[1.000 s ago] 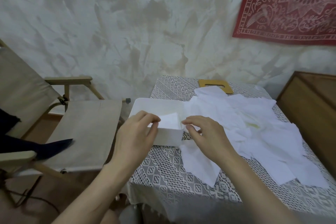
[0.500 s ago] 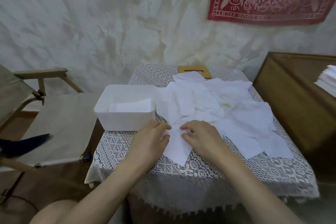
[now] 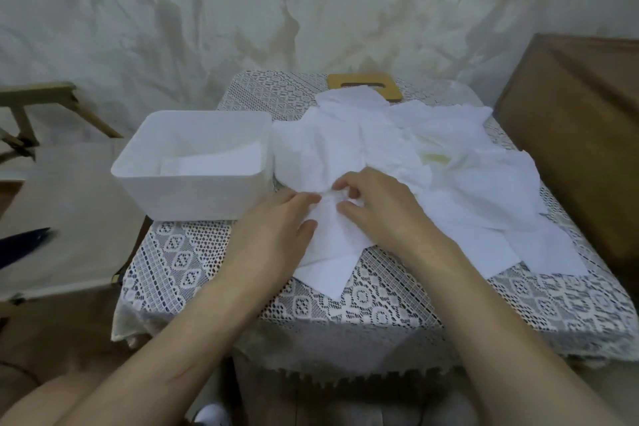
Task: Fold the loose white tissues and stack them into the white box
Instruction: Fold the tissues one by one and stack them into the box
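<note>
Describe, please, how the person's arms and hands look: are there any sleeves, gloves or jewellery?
The left forearm and right forearm are bare to the frame's edge; no sleeves show. The left hand and right hand wear no gloves, rings, watch or bracelet.

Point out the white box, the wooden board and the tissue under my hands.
white box [image 3: 193,197], head view, front wall
wooden board [image 3: 392,84], head view, right end
tissue [image 3: 325,263], head view, near corner
</note>
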Available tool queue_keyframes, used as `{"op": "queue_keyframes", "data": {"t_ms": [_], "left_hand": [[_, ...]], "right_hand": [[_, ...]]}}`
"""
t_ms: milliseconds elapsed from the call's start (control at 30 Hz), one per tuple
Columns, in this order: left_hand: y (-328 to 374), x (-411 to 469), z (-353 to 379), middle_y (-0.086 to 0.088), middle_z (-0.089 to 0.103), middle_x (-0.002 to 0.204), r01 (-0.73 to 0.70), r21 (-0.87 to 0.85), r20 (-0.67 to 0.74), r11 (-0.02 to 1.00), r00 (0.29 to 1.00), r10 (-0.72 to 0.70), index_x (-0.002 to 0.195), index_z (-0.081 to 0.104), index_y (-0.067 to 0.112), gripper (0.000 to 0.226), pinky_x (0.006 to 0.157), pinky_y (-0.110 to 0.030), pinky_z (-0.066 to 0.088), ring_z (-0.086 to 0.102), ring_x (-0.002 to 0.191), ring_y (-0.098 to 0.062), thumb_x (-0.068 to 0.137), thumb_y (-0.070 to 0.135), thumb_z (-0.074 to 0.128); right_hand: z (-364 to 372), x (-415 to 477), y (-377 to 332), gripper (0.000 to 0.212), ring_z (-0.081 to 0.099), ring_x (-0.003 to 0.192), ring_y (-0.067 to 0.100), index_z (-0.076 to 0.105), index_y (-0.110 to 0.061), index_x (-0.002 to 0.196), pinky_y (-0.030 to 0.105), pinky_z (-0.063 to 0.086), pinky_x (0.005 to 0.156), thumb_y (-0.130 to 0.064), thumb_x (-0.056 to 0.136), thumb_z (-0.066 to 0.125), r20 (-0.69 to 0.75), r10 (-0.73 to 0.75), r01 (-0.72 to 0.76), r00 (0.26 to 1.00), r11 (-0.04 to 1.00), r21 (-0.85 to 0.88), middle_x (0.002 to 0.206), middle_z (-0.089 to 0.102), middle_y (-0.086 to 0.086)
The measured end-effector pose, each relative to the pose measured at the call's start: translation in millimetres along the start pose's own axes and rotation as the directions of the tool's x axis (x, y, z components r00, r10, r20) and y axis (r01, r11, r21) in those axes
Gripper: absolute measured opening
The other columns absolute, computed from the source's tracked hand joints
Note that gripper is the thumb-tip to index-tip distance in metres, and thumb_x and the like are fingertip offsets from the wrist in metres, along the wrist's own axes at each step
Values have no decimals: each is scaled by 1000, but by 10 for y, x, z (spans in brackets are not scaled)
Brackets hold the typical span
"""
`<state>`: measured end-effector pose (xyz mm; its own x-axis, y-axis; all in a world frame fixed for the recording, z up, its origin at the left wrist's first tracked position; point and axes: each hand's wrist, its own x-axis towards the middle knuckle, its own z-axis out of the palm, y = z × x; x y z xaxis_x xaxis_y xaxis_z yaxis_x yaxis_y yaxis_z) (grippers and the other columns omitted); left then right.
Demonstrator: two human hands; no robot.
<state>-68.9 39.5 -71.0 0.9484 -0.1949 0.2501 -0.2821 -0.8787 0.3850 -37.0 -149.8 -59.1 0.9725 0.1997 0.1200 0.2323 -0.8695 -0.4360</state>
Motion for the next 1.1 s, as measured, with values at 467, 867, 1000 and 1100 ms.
{"op": "queue_keyframes", "data": {"t_ms": [467, 867, 1000, 1100], "left_hand": [[61, 52, 60, 3, 69, 114, 6, -27, -98, 1000, 995, -9, 130, 68, 24, 30, 80, -39, 52, 65, 103, -25, 104, 23, 54], [172, 162, 129, 6, 68, 117, -2, -26, -104, 1000, 995, -1, 128, 68, 26, 28, 74, -35, 49, 65, 96, -19, 103, 27, 56], [221, 217, 123, 6, 68, 119, 29, -8, -117, 1000, 993, -30, 126, 69, 30, 28, 77, -37, 49, 64, 99, -21, 101, 32, 56], [249, 238, 136, 6, 68, 117, 35, 4, -119, 999, 992, -34, 122, 71, 30, 26, 75, -35, 46, 64, 98, -19, 102, 32, 55]], "right_hand": [[-5, -164, 95, 28, 47, 123, 27, 66, -24, 125, 38, 42, 95, -22, 98, 57, -99, 25, -22, 995, 999, 33, 131, 60, 1], [75, -19, 101, 16, 49, 111, 23, 70, -22, 106, 42, 49, 86, -28, 101, 55, -179, 8, -4, 984, 1000, 25, 111, 57, -1], [3, -11, 77, 15, 49, 108, 23, 68, -19, 105, 36, 43, 83, -23, 100, 54, -209, -14, 30, 978, 997, 73, 113, 58, 1], [-52, -50, 112, 14, 46, 111, 21, 69, -22, 106, 38, 45, 86, -25, 99, 57, -199, -36, 49, 979, 997, 63, 115, 56, -3]]}}
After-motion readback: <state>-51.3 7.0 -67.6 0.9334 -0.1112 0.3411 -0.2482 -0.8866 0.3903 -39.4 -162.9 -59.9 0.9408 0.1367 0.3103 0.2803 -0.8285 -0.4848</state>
